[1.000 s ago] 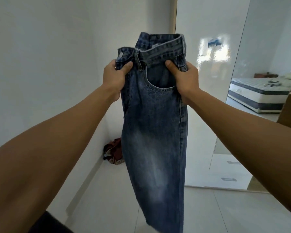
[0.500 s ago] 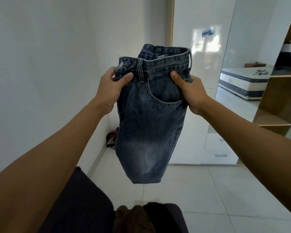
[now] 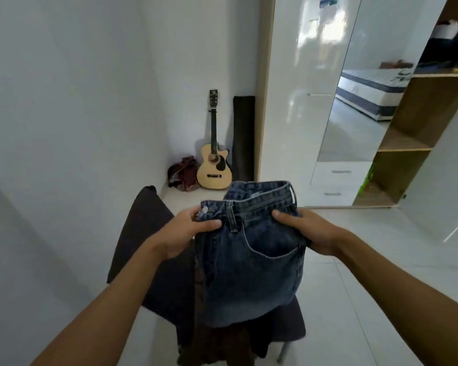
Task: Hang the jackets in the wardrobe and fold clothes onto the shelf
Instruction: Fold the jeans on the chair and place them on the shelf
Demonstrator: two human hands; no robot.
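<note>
Gripping the folded jeans by the waistband, left hand and right hand pinch them above the chair.

No legible text; guitar headstock logo prob. too blurry.

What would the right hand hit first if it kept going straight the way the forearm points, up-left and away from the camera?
The right hand grips the jeans at the waistband, so denim is already against it. Past that, the line seems to run to the left hand on the other waistband end, then the guitar; depth is unclear.
</note>
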